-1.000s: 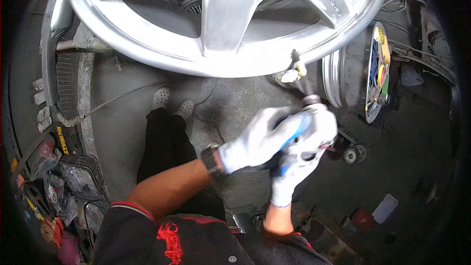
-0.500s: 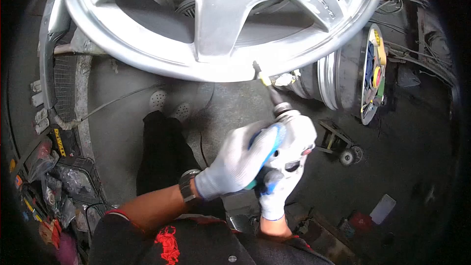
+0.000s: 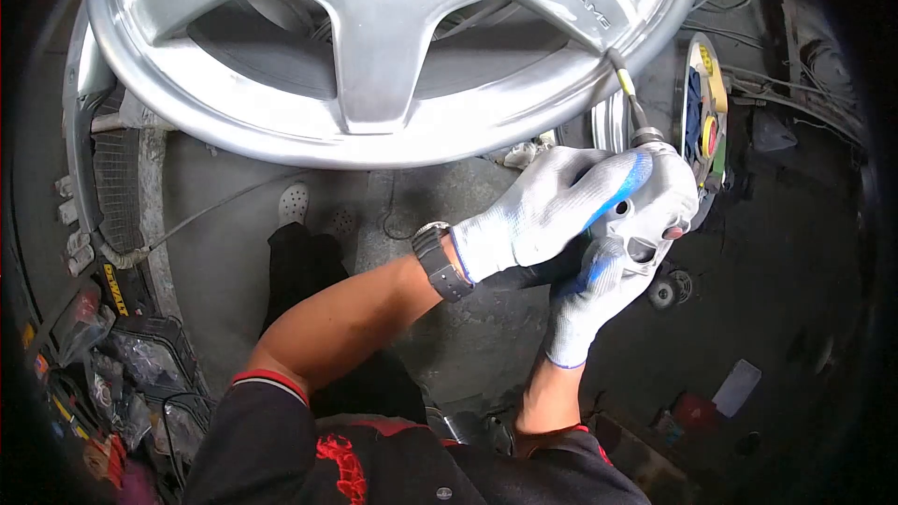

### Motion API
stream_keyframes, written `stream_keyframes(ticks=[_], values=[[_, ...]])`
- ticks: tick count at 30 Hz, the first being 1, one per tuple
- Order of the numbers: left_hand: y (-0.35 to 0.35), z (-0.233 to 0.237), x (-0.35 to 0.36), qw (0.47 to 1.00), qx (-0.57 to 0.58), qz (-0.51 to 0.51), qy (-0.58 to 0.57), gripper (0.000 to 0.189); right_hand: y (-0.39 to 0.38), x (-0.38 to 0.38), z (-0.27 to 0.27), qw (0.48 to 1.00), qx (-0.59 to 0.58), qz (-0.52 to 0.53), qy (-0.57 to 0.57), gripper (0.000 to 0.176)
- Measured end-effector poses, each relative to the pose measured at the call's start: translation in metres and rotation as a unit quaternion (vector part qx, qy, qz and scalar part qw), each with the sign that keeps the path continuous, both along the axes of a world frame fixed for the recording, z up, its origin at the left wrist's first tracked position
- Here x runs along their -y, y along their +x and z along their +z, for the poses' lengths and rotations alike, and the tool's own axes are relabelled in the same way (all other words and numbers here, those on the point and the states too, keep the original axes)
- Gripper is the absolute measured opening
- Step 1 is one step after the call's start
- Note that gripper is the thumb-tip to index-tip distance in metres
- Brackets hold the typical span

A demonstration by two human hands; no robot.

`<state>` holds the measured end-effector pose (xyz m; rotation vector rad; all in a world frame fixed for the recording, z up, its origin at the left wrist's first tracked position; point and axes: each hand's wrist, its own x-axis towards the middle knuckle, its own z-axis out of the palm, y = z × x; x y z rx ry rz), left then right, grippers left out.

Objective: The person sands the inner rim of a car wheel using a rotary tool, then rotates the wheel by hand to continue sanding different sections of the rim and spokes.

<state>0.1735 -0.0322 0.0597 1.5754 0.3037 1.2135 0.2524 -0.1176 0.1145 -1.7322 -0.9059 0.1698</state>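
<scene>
Change: tool [image 3: 655, 215] is swung right from half a second ago; bit [image 3: 625, 84] is now laid on the wheel [image 3: 281, 136] lip by the lettered spoke [image 3: 571, 0].
Left hand [image 3: 547, 210]: fingers clenched over tool top.
Right hand [image 3: 589, 304]: fingers wrapped under tool.
Meaning: work is shifted to the lip's right stretch.

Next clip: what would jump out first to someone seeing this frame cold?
A big silver alloy wheel fills the top of the view. Below its right edge, the left hand and right hand, both in white gloves, grip a grinding tool whose thin tip meets the wheel's rim.
</scene>
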Motion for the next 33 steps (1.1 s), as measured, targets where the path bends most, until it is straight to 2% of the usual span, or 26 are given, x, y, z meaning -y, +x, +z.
stream_keyframes(ticks=[2,3,4,5,6,8,9,10,12,13,14,15,16,18,19,20,22,23,25,26,28,29,30,31,32,33], values=[[-0.008,-0.005,0.003,0.997,-0.016,0.053,0.053,0.057,-0.006,0.006,0.001,1.0,-0.014,0.019,0.005,0.083],[-0.014,-0.005,0.005,0.997,-0.016,0.053,0.052,0.057,-0.018,0.005,0.005,0.999,0.011,-0.013,-0.046,0.086],[-0.022,-0.003,0.008,1.0,-0.003,-0.015,-0.026,0.056,-0.027,0.005,0.008,0.994,0.036,-0.045,-0.097,0.089],[-0.032,-0.001,0.011,0.991,0.009,-0.083,-0.104,0.056,-0.028,0.021,-0.001,0.994,-0.014,-0.039,-0.1,0.093],[-0.042,-0.001,0.016,0.972,0.021,-0.15,-0.181,0.055,-0.039,0.02,0.006,0.993,0.012,-0.015,-0.116,0.095],[-0.053,-0.021,0.042,0.999,-0.003,-0.026,-0.045,0.057,-0.045,0.039,0.001,0.981,0.085,0.039,-0.173,0.094],[-0.063,-0.021,0.051,0.998,-0.012,-0.022,-0.063,0.06,-0.052,0.047,-0.002,0.985,0.038,0.028,-0.166,0.095],[-0.075,-0.018,0.056,0.994,-0.003,-0.055,-0.093,0.061,-0.063,0.05,-0.003,0.979,0.043,0.009,-0.197,0.096],[-0.091,0.007,0.058,0.959,-0.002,-0.039,-0.28,0.033,-0.077,0.063,-0.011,0.979,-0.007,0.012,-0.203,0.099],[-0.098,0.009,0.06,0.959,-0.005,-0.039,-0.279,0.033,-0.084,0.066,-0.009,0.974,-0.04,0.019,-0.222,0.1],[-0.106,0.009,0.061,0.929,-0.032,-0.077,-0.361,0.035,-0.088,0.068,-0.008,0.974,-0.078,0.055,-0.207,0.1],[-0.114,0.009,0.062,0.889,-0.059,-0.112,-0.44,0.037,-0.096,0.069,-0.006,0.967,-0.157,0.052,-0.193,0.099],[-0.12,0.013,0.065,0.889,-0.061,-0.111,-0.439,0.037,-0.102,0.07,-0.005,0.954,-0.233,0.05,-0.179,0.099],[-0.131,0.022,0.071,0.852,-0.051,-0.063,-0.517,0.042,-0.106,0.075,-0.012,0.955,-0.212,0.094,-0.185,0.097],[-0.136,0.027,0.072,0.848,-0.064,-0.038,-0.524,0.043,-0.108,0.076,-0.015,0.954,-0.188,0.138,-0.189,0.096],[-0.139,0.028,0.072,0.848,-0.065,-0.038,-0.524,0.043,-0.11,0.075,-0.016,0.954,-0.188,0.138,-0.189,0.096],[-0.142,0.029,0.073,0.854,-0.088,-0.022,-0.513,0.042,-0.113,0.072,-0.015,0.94,-0.276,0.119,-0.159,0.091],[-0.139,0.028,0.073,0.854,-0.088,-0.022,-0.513,0.042,-0.112,0.071,-0.013,0.94,-0.276,0.119,-0.159,0.091],[-0.125,0.027,0.073,0.865,-0.038,-0.033,-0.5,0.04,-0.105,0.069,-0.007,0.946,-0.24,0.058,-0.212,0.085],[-0.121,0.032,0.063,0.873,-0.085,-0.055,-0.477,0.037,-0.104,0.06,-0.004,0.958,-0.176,0.024,-0.224,0.078],[-0.1,0.02,0.063,0.937,-0.086,-0.059,-0.334,0.042,-0.071,0.073,-0.02,0.96,-0.248,0.074,-0.106,0.074],[-0.085,0.017,0.06,0.931,-0.035,-0.078,-0.356,0.035,-0.061,0.072,-0.024,0.965,-0.242,0.018,-0.096,0.073],[-0.07,0.019,0.052,0.922,0.015,-0.096,-0.376,0.029,-0.047,0.076,-0.023,0.979,-0.103,0.006,-0.176,0.074],[-0.057,0.026,0.042,0.891,-0.006,-0.133,-0.434,0.03,-0.034,0.073,-0.023,0.972,-0.208,-0.021,-0.103,0.075],[-0.043,0.023,0.036,0.895,-0.006,-0.145,-0.422,0.032,-0.024,0.066,-0.024,0.949,-0.31,-0.048,-0.028,0.076],[-0.034,0.023,0.026,0.906,-0.009,-0.155,-0.393,0.032,-0.014,0.059,-0.027,0.962,-0.269,-0.046,0.003,0.078]])
